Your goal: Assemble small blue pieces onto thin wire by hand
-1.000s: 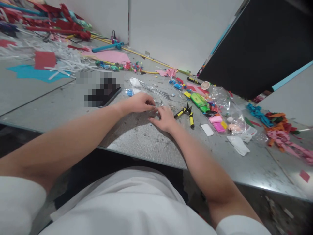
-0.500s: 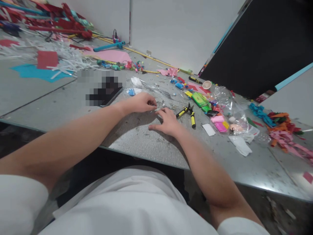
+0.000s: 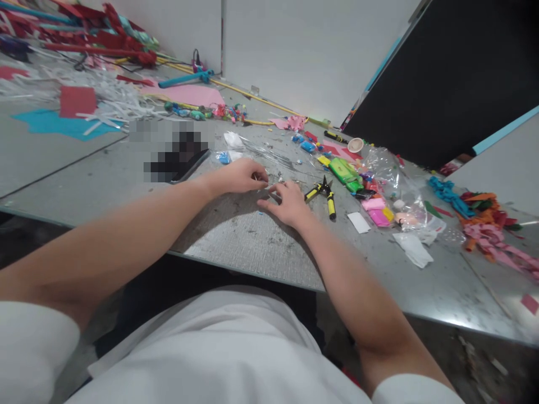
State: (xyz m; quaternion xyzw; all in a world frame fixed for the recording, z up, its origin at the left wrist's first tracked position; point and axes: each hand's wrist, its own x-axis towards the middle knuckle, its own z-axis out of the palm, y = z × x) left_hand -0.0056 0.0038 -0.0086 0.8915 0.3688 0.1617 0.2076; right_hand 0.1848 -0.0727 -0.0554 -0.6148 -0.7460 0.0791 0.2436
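Note:
Over the grey table (image 3: 236, 241), my left hand (image 3: 244, 176) is closed in a pinch; whatever lies between its fingertips is too small to make out. Facing it from the right is my right hand (image 3: 290, 205), its thumb apart from the curled fingers and nothing clearly visible in it. The fingertips of both hands are close together. Just right of my right hand lie yellow-and-black pliers (image 3: 324, 193) with their handles spread. Beyond my left hand are thin wires (image 3: 272, 154) and a small blue packet (image 3: 223, 157).
Coloured clay packs (image 3: 346, 173) and a clear plastic bag (image 3: 385, 168) lie to the right, near a white card (image 3: 359, 222). Shredded white paper (image 3: 122, 95) and a red paper square (image 3: 78, 101) are at the left. A dark, pixelated object (image 3: 181, 160) sits beside my left forearm.
My right thumb has moved up toward its fingers, narrowing the gap. My left hand keeps its pinch in nearly the same place. The view has shifted slightly.

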